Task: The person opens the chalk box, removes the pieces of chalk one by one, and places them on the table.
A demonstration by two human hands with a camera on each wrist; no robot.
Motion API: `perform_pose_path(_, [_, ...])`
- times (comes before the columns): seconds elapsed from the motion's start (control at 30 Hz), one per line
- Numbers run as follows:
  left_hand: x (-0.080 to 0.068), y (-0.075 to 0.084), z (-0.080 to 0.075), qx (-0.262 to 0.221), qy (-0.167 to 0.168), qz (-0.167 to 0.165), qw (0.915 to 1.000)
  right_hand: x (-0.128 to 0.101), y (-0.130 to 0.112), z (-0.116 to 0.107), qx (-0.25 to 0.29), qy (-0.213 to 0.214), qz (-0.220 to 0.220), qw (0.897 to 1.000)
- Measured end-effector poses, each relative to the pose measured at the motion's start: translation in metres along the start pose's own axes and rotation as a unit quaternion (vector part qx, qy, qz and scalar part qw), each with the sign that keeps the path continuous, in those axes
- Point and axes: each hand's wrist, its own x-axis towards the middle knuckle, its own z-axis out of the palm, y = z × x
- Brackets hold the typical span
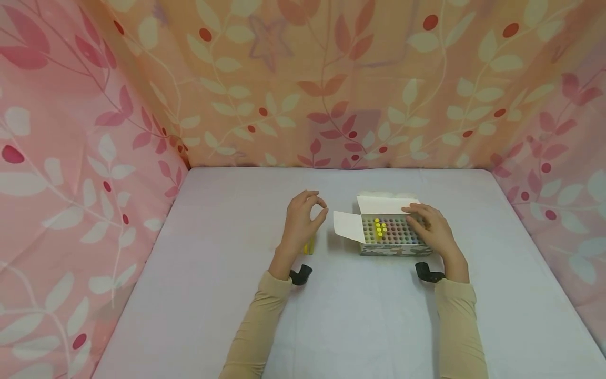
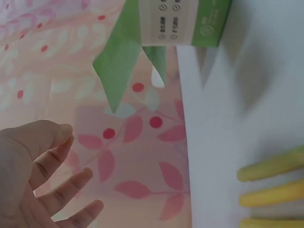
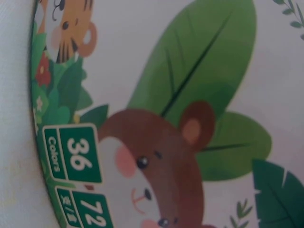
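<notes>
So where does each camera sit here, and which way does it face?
Head: looks down at the table, both hands, both sleeves, the open chalk box.
Left wrist: sideways past the left hand to yellow chalks and the box's flaps.
Right wrist: pressed close to the box's printed side; no hand shows.
Shared: the box is in all three views.

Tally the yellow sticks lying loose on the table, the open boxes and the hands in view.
Yellow sticks on the table: 3
Open box: 1
Hands: 2, left hand and right hand
Total: 6
</notes>
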Motion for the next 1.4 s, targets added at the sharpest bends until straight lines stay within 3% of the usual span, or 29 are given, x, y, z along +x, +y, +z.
perform_pose_path(0.13, [0.005,0.012,0.002,-0.006,0.009,0.033,0.9994,0.000,-0.001,0.000,0.004,-0.002,0.003,1.000])
perform_pose_path(0.3, [0.010,0.025,0.007,-0.009,0.001,0.042,0.9991,0.001,0.000,0.000,-0.001,-0.003,0.001,1.000])
perform_pose_path(0.73, [0.019,0.062,0.028,0.029,-0.100,0.077,0.9916,0.001,0.002,-0.001,0.002,0.000,-0.002,1.000])
perform_pose_path(1.0, [0.021,0.068,0.047,0.073,-0.160,0.089,0.9804,0.002,0.001,0.000,0.001,0.006,-0.012,1.000])
perform_pose_path(1.4, [0.026,0.069,0.071,0.107,-0.221,0.079,0.9661,0.002,0.003,0.001,0.003,0.009,-0.015,1.000])
